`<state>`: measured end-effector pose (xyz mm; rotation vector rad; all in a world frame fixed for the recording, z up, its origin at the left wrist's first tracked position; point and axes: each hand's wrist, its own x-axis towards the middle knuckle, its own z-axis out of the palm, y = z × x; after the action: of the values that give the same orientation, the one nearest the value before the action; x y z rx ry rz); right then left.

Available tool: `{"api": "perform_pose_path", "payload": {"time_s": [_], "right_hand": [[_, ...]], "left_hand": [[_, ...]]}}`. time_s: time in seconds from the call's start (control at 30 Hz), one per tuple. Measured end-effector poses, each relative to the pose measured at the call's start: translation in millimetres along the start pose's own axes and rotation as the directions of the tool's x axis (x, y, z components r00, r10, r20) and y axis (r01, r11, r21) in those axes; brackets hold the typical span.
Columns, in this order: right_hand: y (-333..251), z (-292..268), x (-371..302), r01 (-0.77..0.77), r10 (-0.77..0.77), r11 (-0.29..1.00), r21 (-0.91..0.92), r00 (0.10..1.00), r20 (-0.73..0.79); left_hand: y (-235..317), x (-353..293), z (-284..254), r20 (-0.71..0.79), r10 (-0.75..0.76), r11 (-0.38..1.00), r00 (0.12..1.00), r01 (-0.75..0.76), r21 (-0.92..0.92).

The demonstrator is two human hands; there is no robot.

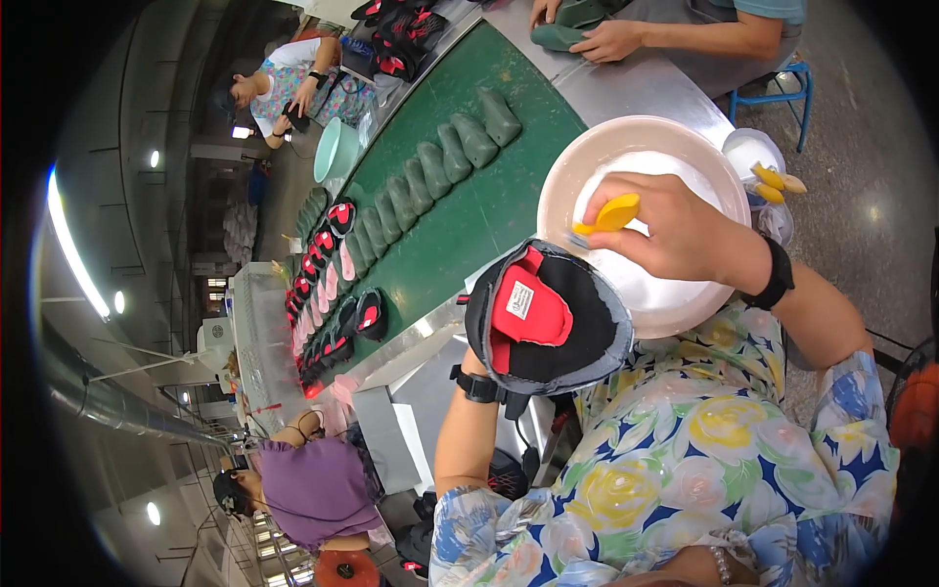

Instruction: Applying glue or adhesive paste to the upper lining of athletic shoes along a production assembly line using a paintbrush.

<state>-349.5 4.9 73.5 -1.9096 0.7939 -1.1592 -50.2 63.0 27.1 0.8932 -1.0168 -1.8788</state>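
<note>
My left hand [473, 363] holds up a shoe upper [548, 367], black and grey with a red tongue lining and a white label. Most of that hand is hidden behind the upper, its fingers out of sight. My right hand [665, 225] is closed round a brush with a yellow handle [617, 212]. The brush's bristle end points down beside the upper's grey edge; whether they touch I cannot tell. Just beyond the upper, under my right hand, stands a pale pink basin [562, 191] with white liquid in it.
A green conveyor belt [460, 225] carries a row of dark green shoe lasts [430, 168], with red and black uppers [369, 315] farther along. Small tubs with yellow-handled brushes [770, 178] stand right of the basin. Co-workers sit at left, lower left and top right, near a blue stool [773, 98].
</note>
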Motion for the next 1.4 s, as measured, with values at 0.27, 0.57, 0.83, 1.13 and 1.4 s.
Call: {"api": "perform_pose_path", "payload": {"time_s": [0.27, 0.57, 0.83, 1.13, 1.4], "right_hand": [[-7.1, 6.2, 6.9, 0.094, -0.042, 0.974, -0.207, 0.970, 0.240], [1.0, 10.6, 1.0, 0.181, -0.173, 0.982, -0.063, 0.978, 0.114], [-23.8, 47.6, -32.6, 0.029, -0.061, 0.973, 0.229, 0.989, 0.132], [-2.5, 0.1, -15.5, -0.286, 0.296, 0.951, 0.121, 0.952, -0.078], [19.7, 8.2, -1.2, -0.515, 0.517, 0.856, 0.053, 0.849, -0.104]], "left_hand": [[4.7, -1.0, -11.8, 0.025, 0.027, 1.000, 0.999, -0.027, -0.004], [10.3, 3.8, -35.2, 0.071, 0.078, 0.997, 0.994, -0.076, -0.028], [0.3, 3.0, -74.0, -0.141, 0.579, 0.711, 0.803, -0.412, 0.570], [-18.8, -65.0, -266.7, -0.283, 0.629, 0.153, 0.724, 0.242, 0.958], [37.1, -69.3, -430.8, -0.930, 0.239, 0.905, 0.278, -0.411, 0.110]]}}
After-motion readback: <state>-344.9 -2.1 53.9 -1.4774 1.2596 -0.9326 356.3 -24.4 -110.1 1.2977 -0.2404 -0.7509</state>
